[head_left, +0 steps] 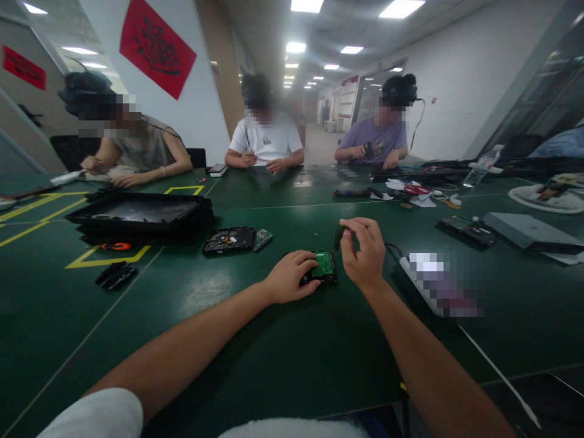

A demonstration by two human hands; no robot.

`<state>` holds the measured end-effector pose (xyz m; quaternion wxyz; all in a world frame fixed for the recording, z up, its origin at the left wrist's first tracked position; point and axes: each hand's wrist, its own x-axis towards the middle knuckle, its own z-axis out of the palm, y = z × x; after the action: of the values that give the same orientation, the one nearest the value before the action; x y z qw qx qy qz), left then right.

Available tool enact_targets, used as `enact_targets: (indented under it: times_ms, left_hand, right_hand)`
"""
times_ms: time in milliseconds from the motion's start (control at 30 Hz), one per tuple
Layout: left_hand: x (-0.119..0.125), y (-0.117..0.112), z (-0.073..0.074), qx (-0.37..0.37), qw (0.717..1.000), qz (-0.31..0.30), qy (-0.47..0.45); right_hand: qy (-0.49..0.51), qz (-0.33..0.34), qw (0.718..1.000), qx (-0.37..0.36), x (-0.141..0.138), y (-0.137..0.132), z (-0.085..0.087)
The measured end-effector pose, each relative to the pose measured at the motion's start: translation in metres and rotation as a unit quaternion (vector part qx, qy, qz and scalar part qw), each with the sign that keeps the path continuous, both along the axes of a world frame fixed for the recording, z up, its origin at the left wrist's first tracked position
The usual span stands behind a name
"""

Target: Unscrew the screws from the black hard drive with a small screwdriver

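A hard drive (325,265) lies on the green table with its green circuit board facing up. My left hand (292,277) grips the drive's left side, its fingers reaching over the board and its thumb along the near edge. Just beyond the drive's right side, my right hand (364,252) pinches an upright screwdriver (338,236) with a dark handle. The screwdriver's tip is too small to make out, and I cannot tell whether it touches the drive. Farther left sits another hard drive (228,241), with a loose circuit board (263,239) against its right side.
Black trays (141,210) are stacked at the left, near dark plastic parts (115,275). A white power strip (422,286) lies to the right, with a grey metal case (531,231) and another drive (466,231) beyond. Three people sit across the table (219,340).
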<state>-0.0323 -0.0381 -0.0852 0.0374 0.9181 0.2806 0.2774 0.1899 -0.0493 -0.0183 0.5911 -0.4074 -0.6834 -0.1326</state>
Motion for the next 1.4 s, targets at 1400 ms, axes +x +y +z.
enact_targets:
  times_ms: [1400]
  left_hand:
    - [-0.001,0.001,-0.0001,-0.003,1.0,-0.002,0.001]
  right_hand:
    - [-0.009,0.034,0.999,-0.019,-0.0039,0.0018,-0.006]
